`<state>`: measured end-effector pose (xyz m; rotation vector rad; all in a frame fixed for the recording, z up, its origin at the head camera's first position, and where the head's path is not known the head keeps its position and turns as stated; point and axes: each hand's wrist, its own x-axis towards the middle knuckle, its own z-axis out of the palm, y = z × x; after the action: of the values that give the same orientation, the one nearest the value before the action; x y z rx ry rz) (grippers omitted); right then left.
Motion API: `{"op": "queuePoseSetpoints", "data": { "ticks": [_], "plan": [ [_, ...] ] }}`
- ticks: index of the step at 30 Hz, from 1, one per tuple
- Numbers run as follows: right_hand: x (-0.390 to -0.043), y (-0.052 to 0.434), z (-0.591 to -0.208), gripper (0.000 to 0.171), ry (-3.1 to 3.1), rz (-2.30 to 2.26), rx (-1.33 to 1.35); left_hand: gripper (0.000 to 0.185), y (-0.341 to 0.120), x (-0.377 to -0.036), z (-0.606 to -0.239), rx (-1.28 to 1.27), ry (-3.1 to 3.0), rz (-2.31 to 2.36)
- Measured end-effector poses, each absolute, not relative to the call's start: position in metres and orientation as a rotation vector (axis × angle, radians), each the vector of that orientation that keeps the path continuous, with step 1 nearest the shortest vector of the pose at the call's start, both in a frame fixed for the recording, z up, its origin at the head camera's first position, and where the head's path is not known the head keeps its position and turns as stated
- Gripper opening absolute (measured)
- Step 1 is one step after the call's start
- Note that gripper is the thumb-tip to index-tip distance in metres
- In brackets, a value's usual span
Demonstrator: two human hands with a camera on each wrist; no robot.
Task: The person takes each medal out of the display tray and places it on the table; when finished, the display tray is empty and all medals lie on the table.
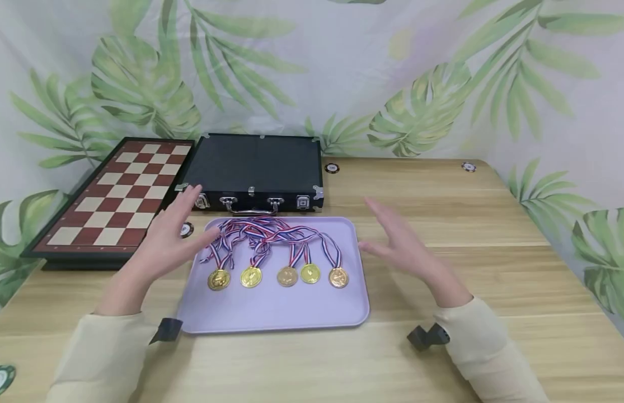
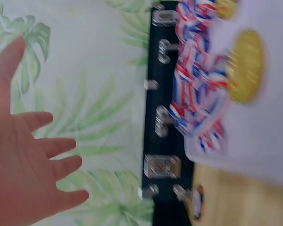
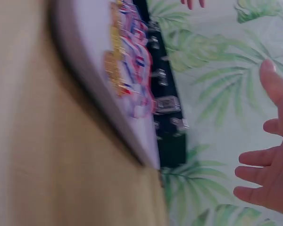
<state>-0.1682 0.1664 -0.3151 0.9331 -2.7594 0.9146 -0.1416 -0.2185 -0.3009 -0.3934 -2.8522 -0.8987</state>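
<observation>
My left hand (image 1: 173, 235) is raised at about 10 o'clock from my chest, fingers straight and spread, palm turned inward toward 3 o'clock, holding nothing. My right hand (image 1: 399, 240) mirrors it at about 2 o'clock, fingers extended and loosely fanned, palm facing 9 o'clock, empty. Both forearms, in pale sleeves, angle forward and inward.

The tabletop (image 1: 442, 224) looks like pale wood with a fine grain, matt and smooth. On it the tray (image 1: 271, 313) is lilac plastic by its look — smooth, with a dull sheen. The medals (image 1: 286, 276) shine like polished gold metal, and their ribbons (image 1: 261, 232) are woven cloth in red, white and blue. The case (image 1: 256, 165) has a matt black textured skin with bright metal clasps and handle. The chessboard (image 1: 115, 196) is glossy, lacquered wood — the backdrop (image 1: 392, 84) printed cloth.
</observation>
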Motion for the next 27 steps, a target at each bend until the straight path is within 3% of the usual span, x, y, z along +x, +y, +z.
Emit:
{"op": "queuePoseSetpoints", "data": {
  "ticks": [11,20,27],
  "plan": [
    [-0.148,0.148,-0.363,0.074,-2.862,1.360,0.827,0.074,-0.245,-0.125,-0.337,-0.234,-3.001,-1.086],
    [-0.147,0.143,-0.381,0.070,-2.868,1.209,0.905,0.073,-0.253,-0.121,-0.362,-0.173,-3.009,-1.245],
    [-0.150,0.141,-0.395,0.057,-2.817,1.051,0.943,0.069,-0.260,-0.124,-0.386,-0.276,-2.915,-1.117]
  ]
}}
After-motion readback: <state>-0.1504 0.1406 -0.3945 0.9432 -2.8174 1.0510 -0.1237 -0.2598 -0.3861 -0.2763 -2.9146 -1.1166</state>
